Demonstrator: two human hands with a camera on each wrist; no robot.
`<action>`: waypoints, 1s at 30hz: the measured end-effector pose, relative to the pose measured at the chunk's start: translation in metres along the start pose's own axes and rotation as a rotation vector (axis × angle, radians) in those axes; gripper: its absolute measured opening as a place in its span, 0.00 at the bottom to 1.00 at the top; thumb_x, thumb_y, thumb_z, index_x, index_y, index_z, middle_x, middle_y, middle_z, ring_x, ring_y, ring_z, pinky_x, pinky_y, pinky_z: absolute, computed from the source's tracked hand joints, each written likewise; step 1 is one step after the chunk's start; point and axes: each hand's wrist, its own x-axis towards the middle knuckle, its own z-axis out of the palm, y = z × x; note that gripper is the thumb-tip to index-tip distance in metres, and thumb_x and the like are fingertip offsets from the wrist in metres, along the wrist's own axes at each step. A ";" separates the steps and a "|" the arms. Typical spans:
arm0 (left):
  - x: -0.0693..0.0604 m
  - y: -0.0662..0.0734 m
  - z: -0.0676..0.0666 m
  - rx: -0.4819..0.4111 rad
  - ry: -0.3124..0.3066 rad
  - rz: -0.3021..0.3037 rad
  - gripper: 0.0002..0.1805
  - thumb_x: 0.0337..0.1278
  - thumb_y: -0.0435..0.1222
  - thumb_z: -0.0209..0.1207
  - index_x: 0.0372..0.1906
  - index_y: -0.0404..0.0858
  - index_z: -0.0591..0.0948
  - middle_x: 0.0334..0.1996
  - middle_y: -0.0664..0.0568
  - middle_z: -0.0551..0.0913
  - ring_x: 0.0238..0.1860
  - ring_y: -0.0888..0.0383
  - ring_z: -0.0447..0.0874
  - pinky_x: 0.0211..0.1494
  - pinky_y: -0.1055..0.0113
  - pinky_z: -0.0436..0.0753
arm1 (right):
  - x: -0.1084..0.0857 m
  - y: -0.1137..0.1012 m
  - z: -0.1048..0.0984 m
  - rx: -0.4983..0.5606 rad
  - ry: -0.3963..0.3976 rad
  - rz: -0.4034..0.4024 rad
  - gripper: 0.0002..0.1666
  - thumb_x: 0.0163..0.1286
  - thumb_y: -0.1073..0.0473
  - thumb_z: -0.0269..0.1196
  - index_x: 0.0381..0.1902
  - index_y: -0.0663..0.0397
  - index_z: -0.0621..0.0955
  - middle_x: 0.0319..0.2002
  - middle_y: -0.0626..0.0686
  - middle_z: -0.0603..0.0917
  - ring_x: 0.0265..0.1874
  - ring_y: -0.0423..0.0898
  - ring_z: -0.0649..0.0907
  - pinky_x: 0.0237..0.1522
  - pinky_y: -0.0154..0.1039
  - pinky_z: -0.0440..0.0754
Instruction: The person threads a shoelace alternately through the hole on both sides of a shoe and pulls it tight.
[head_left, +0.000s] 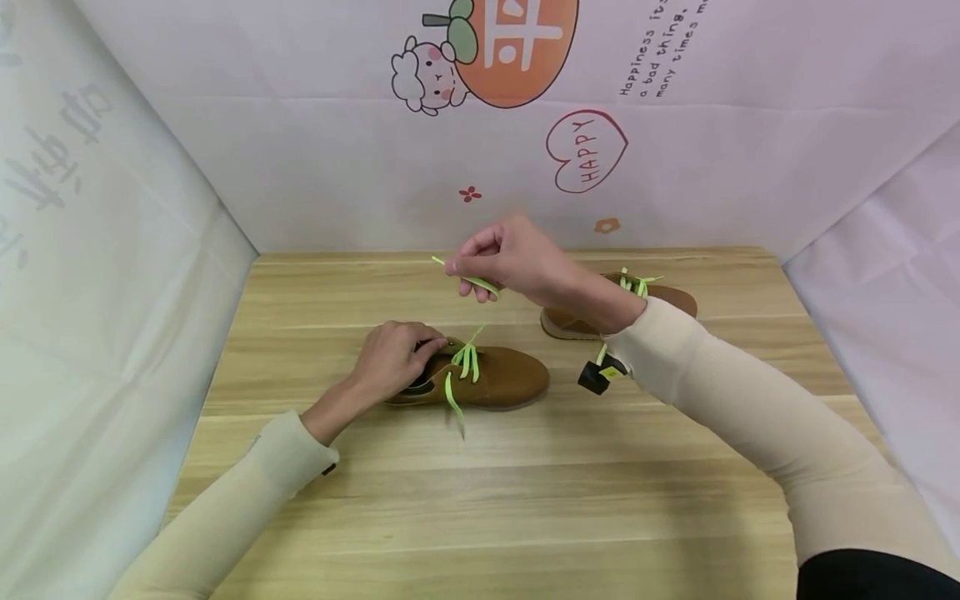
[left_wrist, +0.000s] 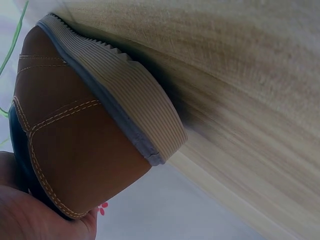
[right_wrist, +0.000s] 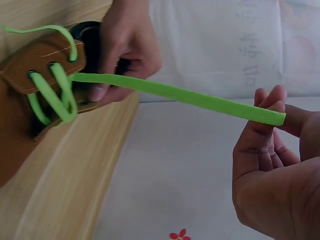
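A brown leather shoe point(head_left: 517, 377) with bright green laces stands on the table, its toe pointing right. My left hand point(head_left: 392, 360) grips it at the opening. In the right wrist view the left thumb presses on the eyelet flap point(right_wrist: 82, 98). Above the shoe my right hand point(head_left: 521, 260) pinches a flat green shoelace point(right_wrist: 175, 93), which stretches from the eyelets to the fingertips. Another green lace end point(head_left: 453, 400) hangs down the shoe's near side. The left wrist view shows the brown heel point(left_wrist: 80, 145) and ribbed sole point(left_wrist: 125, 85) up close.
A second brown shoe point(head_left: 675, 302) with green laces stands farther back on the right, partly behind the right forearm. The wooden table point(head_left: 480, 500) meets a printed white cloth point(head_left: 337, 167) at the back. A black block point(head_left: 595, 377) hangs at the right cuff.
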 end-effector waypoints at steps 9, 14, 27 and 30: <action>0.000 0.000 0.000 0.003 0.008 -0.011 0.08 0.72 0.35 0.65 0.41 0.39 0.94 0.40 0.50 0.93 0.19 0.64 0.71 0.22 0.67 0.67 | -0.006 0.045 0.018 -0.105 -0.045 0.125 0.08 0.75 0.65 0.66 0.38 0.65 0.90 0.28 0.60 0.90 0.20 0.46 0.85 0.24 0.32 0.82; -0.001 -0.001 0.001 0.009 0.004 -0.022 0.08 0.73 0.36 0.65 0.42 0.39 0.94 0.41 0.49 0.93 0.17 0.65 0.64 0.21 0.69 0.63 | -0.008 0.069 0.029 -0.247 -0.064 0.153 0.11 0.75 0.64 0.67 0.32 0.64 0.90 0.23 0.55 0.89 0.20 0.50 0.88 0.22 0.34 0.83; -0.002 0.000 0.001 0.011 0.007 -0.011 0.09 0.74 0.36 0.64 0.42 0.39 0.94 0.39 0.49 0.93 0.14 0.67 0.57 0.18 0.71 0.58 | -0.008 0.093 0.050 -0.335 -0.031 0.181 0.16 0.74 0.63 0.67 0.24 0.58 0.90 0.17 0.50 0.87 0.19 0.52 0.88 0.24 0.37 0.86; -0.002 -0.001 0.002 0.017 0.009 -0.009 0.09 0.74 0.36 0.64 0.42 0.39 0.94 0.38 0.50 0.93 0.13 0.67 0.55 0.18 0.72 0.57 | -0.007 0.094 0.053 -0.347 -0.018 0.169 0.16 0.74 0.63 0.66 0.23 0.57 0.90 0.17 0.50 0.87 0.18 0.51 0.88 0.23 0.37 0.86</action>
